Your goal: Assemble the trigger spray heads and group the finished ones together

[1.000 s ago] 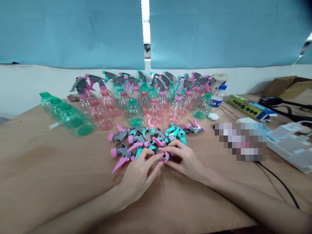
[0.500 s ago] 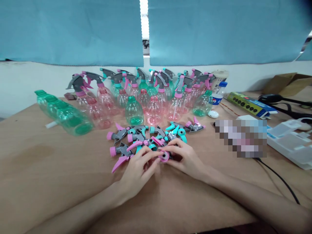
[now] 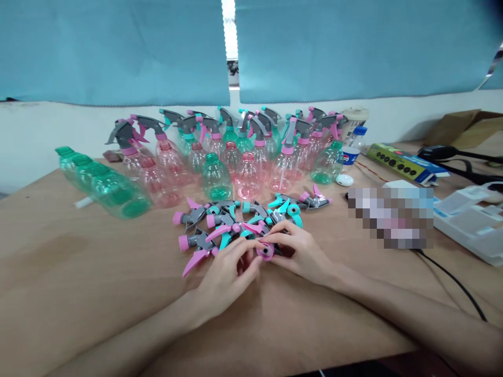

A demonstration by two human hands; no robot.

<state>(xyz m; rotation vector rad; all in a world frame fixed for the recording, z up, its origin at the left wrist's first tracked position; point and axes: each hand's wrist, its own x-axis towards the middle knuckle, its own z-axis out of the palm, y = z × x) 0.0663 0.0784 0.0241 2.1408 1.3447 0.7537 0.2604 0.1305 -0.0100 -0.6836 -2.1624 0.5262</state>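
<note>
My right hand (image 3: 304, 251) grips a grey trigger spray head (image 3: 266, 252), whose pink collar faces me with its hollow underside showing. Most of the head's body is hidden behind my fingers. From the other side, thumb and fingertips of my left hand (image 3: 231, 269) pinch the rim of the same collar. Just beyond both hands lies a pile of loose spray heads (image 3: 223, 222), grey with pink or turquoise parts. Behind the pile, an uncapped green bottle (image 3: 217, 178) and an uncapped pink bottle (image 3: 248, 180) stand upright.
Several bottles with spray heads fitted (image 3: 259, 149) stand in rows along the wall. Green bottles (image 3: 106, 186) lie tipped at the left. To the right are a white earbud case (image 3: 345, 180), a green-yellow box (image 3: 406, 163), a plastic organiser (image 3: 471, 220) and a black cable (image 3: 456, 280).
Both hands stay at the pink collar, with only small shifts of the left fingers around its rim. The view has moved slightly.
</note>
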